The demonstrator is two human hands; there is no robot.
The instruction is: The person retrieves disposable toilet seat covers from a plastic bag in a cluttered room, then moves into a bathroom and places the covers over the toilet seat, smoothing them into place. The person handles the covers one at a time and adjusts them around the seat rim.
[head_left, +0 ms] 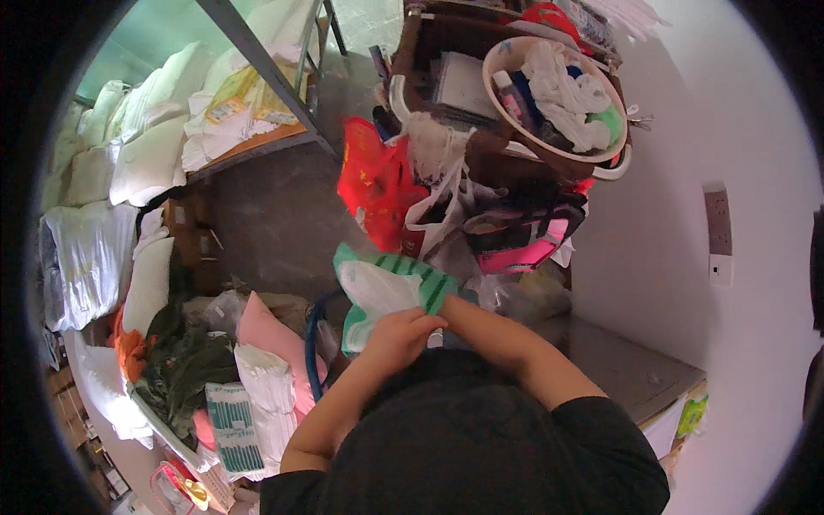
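A folded green-and-white striped plastic bag (388, 287) is held up in front of my chest. My left hand (396, 336) grips its lower edge with closed fingers. My right forearm (502, 339) reaches in from the right, and my right hand (450, 306) meets the bag at its right side, mostly hidden behind the left hand and the bag. A dark garment (463, 429) covers my lap or chest below both hands.
A red plastic bag (378, 184) and a pink-and-black bag (519, 236) hang ahead. Above them sits a round basin (549, 146) with bottles and white cloth. White sacks (150, 154) and a metal rack (275, 77) stand at left; a basket of clothes (197, 360) lies lower left. A white wall (721, 154) is at right.
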